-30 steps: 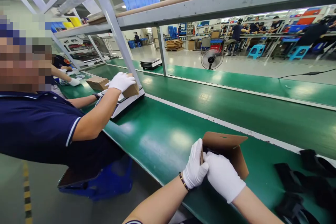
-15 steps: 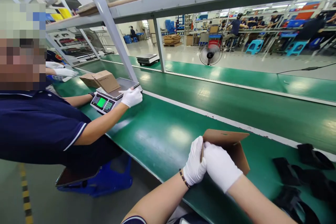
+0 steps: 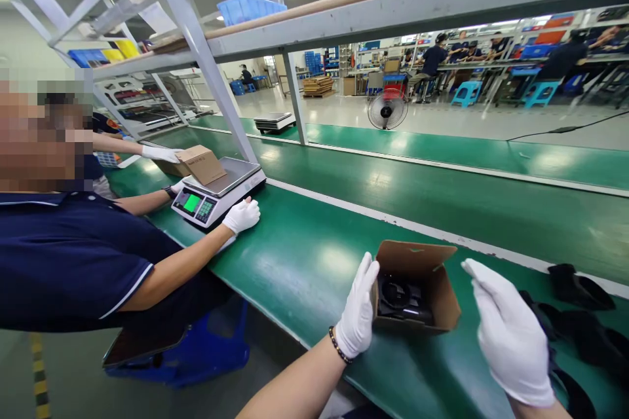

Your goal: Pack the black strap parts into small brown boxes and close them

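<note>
Along the length of the green bench (image 3: 314, 255), under the grey shelf frame (image 3: 393, 18), a co-worker (image 3: 73, 249) sits at the left with both hands beside a weighing scale (image 3: 221, 193), and a closed carton (image 3: 202, 165) rests at the left of its pan. Nearest the person's own hands, the open box (image 3: 446, 301) stands on the bench with its mouth facing the wearer and its back flap raised. The right hand (image 3: 511, 334) is apart from the box, just to its right, its fingers extended and close together with nothing in its grasp. The left hand (image 3: 358, 311) lies along the box's left wall, fingers straight and pressed together; whether the thumb pinches the cardboard I cannot tell. Black straps (image 3: 580, 288) lie farther right. Inside the box sit black items (image 3: 400, 294); the step in hand appears to be arranging them, and the next move seems to call for the left hand to keep the box steady. As for writing, the carton's small line of print and the figures on the scale's lit green display (image 3: 192, 203) are too small to read, and no brand is legible.
</note>
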Tool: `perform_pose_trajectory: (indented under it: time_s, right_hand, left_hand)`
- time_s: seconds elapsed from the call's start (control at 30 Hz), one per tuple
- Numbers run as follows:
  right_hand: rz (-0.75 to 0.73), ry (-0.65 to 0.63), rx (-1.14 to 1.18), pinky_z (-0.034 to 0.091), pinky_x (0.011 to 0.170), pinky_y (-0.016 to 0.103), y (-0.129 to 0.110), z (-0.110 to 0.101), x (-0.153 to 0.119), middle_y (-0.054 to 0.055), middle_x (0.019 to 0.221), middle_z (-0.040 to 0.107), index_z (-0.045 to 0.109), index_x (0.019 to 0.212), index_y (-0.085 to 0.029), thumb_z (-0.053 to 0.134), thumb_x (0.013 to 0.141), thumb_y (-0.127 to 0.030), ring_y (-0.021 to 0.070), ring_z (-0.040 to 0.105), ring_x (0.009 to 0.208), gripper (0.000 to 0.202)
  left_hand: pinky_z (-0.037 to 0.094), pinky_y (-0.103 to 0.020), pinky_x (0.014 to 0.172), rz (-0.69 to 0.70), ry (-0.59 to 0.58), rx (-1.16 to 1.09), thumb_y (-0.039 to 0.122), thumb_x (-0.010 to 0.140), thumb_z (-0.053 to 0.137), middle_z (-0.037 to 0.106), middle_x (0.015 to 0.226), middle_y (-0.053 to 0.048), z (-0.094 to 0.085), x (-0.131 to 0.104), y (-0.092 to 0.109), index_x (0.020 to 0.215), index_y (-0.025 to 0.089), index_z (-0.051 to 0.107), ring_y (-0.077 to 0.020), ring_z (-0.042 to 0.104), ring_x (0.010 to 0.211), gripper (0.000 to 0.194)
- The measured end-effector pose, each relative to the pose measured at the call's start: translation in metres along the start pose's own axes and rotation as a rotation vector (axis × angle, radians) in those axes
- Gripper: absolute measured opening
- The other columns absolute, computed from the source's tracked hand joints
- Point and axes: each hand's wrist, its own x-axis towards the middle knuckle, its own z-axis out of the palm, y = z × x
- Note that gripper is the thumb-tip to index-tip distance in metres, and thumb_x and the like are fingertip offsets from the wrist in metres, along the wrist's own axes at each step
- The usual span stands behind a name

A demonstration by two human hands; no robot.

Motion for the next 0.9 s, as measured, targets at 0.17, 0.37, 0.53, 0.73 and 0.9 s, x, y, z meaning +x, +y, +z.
perform_pose_trajectory:
  time_s: [0.17,0.37,0.53,0.73,0.9]
  right_hand:
    - [0.459,-0.317,0.273,0.042,0.105,0.036,0.02,0.021,-0.021,0.008,0.148,0.036,0.027,0.148,-0.02,0.025,0.095,-0.054,0.0208,0.042,0.13,0.063]
    - [0.514,-0.296,0.04,0.043,0.101,0.051,0.017,0.042,-0.032,0.01,0.139,0.047,0.015,0.15,-0.028,0.055,0.081,-0.059,0.0301,0.051,0.122,0.086]
    - [-0.175,-0.141,0.01,0.041,0.105,0.048,0.045,0.032,-0.028,0.011,0.137,0.048,0.03,0.143,-0.023,0.056,0.087,-0.041,0.0274,0.046,0.127,0.065]
    - [-0.626,-0.485,-0.28,0.047,0.094,0.057,0.037,-0.001,-0.011,0.019,0.142,0.041,0.037,0.143,-0.016,0.062,0.072,-0.069,0.0407,0.028,0.136,0.092]
    - [-0.666,-0.5,-0.375,0.053,0.086,0.052,0.035,-0.005,-0.008,0.015,0.149,0.031,0.04,0.141,-0.026,0.061,0.083,-0.049,0.038,0.027,0.136,0.067]
  left_hand:
    - [0.017,-0.04,0.121,-0.132,-0.03,0.023,0.047,0.095,0.038,0.006,0.159,-0.002,0.007,0.019,0.014,0.129,0.021,0.057,-0.0266,0.018,0.145,0.047]
    - [0.026,-0.045,0.118,-0.173,-0.066,0.151,0.028,0.086,0.054,0.019,0.157,-0.008,0.012,0.022,0.009,0.141,0.023,0.04,-0.027,0.025,0.143,0.057]
    - [0.031,-0.051,0.113,0.193,0.052,0.248,0.039,0.082,0.06,0.049,0.132,-0.014,0.004,0.02,-0.008,0.145,0.023,0.016,-0.0264,0.051,0.124,0.079]
    - [0.023,-0.061,0.112,0.451,-0.424,0.475,0.075,0.061,0.064,0.057,0.118,-0.012,-0.021,0.043,0.016,0.123,0.024,0.051,-0.0323,0.055,0.115,0.082]
    - [0.022,-0.059,0.113,0.39,-0.503,0.506,0.07,0.076,0.054,0.055,0.127,-0.013,-0.027,0.046,0.026,0.126,0.025,0.051,-0.0313,0.053,0.119,0.067]
